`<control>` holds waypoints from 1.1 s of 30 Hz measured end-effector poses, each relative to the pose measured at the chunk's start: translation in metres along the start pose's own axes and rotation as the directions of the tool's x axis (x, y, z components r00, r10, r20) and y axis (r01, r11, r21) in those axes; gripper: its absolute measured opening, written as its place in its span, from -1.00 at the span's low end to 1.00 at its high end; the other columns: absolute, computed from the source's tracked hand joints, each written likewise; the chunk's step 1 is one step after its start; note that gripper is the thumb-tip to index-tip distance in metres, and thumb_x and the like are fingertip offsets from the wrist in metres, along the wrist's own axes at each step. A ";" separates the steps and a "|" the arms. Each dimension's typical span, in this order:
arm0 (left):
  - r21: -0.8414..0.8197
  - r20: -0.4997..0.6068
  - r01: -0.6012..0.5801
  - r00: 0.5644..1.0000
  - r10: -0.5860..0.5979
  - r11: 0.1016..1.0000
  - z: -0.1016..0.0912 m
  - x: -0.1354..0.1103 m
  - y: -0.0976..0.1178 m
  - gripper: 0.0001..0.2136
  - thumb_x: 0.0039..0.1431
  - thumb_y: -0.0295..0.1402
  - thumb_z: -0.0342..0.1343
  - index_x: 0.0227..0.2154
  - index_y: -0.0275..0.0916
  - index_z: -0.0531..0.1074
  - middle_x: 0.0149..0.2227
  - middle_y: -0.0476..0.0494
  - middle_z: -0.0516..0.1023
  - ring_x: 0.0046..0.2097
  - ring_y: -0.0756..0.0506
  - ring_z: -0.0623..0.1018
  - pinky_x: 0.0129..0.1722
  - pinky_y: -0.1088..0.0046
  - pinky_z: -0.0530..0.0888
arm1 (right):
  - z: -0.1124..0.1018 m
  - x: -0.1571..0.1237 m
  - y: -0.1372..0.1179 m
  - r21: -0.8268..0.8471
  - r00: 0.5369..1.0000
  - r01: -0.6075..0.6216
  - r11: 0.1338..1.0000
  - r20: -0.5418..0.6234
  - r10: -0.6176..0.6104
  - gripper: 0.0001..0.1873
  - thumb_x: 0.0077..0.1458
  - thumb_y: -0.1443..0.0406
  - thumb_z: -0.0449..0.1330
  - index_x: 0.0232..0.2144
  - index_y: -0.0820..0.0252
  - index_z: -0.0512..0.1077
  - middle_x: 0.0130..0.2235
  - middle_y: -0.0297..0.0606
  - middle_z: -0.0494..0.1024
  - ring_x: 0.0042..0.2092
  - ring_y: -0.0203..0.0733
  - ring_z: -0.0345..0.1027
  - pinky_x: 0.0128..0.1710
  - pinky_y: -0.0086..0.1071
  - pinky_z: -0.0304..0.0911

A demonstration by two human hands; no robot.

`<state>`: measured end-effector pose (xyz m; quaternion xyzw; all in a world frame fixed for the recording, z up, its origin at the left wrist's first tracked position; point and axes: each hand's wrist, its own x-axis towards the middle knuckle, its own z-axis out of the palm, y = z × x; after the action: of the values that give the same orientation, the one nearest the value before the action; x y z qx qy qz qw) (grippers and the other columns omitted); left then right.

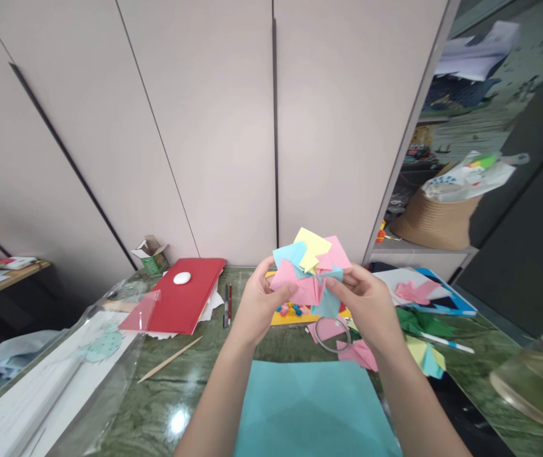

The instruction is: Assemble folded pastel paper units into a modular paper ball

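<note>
Between both hands, above the table, is a folded paper model (302,285) of pink, blue and yellow pieces joined together. My left hand (264,301) pinches its left pink part, thumb in front and fingers behind. On the other side my right hand (364,298) grips the blue and pink part, its thumb pressed on the front. Below the hands lies a large teal sheet (314,406). A roll of clear tape or a ring (332,334) rests beneath the model, beside folded pink paper (359,354). Both hands' far fingers are partly hidden by the model.
A red folder (180,298) carries a white oval object (182,278). Near it lie a wooden stick (169,360) and pens (228,304). To the right are green paper (426,322), a yellow-and-blue folded piece (426,357) and a jar of liquid (538,381). Cabinet doors (214,127) stand behind.
</note>
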<state>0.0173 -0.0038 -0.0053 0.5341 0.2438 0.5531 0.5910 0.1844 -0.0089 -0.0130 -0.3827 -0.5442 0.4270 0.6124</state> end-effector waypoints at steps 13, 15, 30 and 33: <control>-0.006 -0.006 -0.010 1.000 0.010 1.000 -0.002 0.001 0.000 -0.58 0.01 -0.44 0.18 -0.04 -0.23 0.26 -0.25 -0.15 0.54 -0.40 0.02 0.49 -0.41 0.54 0.38 | -0.001 0.002 0.000 -0.004 1.000 -0.003 1.000 -0.004 0.003 -0.75 -0.06 0.19 0.27 -0.29 0.15 0.45 -0.27 -0.22 0.59 -0.31 -0.17 0.48 -0.34 -0.35 0.41; -0.007 -0.011 -0.004 1.000 0.004 1.000 -0.003 0.000 0.001 -0.58 0.02 -0.43 0.17 -0.03 -0.22 0.26 -0.24 -0.15 0.53 -0.42 0.03 0.48 -0.44 0.56 0.37 | -0.002 0.002 0.001 -0.018 1.000 -0.002 1.000 -0.020 0.001 -0.79 -0.06 0.19 0.27 -0.35 0.16 0.45 -0.32 -0.25 0.59 -0.34 -0.19 0.47 -0.38 -0.37 0.40; -0.012 -0.064 0.004 0.998 -0.005 1.000 -0.002 0.002 -0.001 -0.68 0.06 -0.35 0.14 -0.09 -0.25 0.34 -0.39 -0.10 0.56 -0.55 0.06 0.44 -0.54 0.57 0.32 | -0.002 0.004 0.005 -0.194 0.972 0.169 0.966 -0.128 -0.196 -0.74 0.00 0.19 0.20 -0.23 0.12 0.36 -0.23 -0.22 0.51 -0.20 -0.14 0.41 -0.22 -0.25 0.34; 0.009 -0.114 -0.037 0.993 0.038 0.999 -0.003 0.004 -0.005 -0.71 0.06 -0.33 0.14 -0.14 -0.27 0.37 -0.45 -0.08 0.56 -0.56 0.05 0.45 -0.50 0.55 0.35 | 0.002 -0.002 0.004 -0.439 0.776 0.394 0.807 -0.311 -0.548 -0.67 0.01 0.24 0.19 -0.13 0.10 0.31 -0.09 -0.16 0.40 -0.07 -0.10 0.33 -0.06 -0.13 0.23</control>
<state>0.0176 0.0015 -0.0095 0.5082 0.2690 0.5931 0.5636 0.1818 -0.0098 -0.0175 -0.4172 -0.5440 0.0595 0.7256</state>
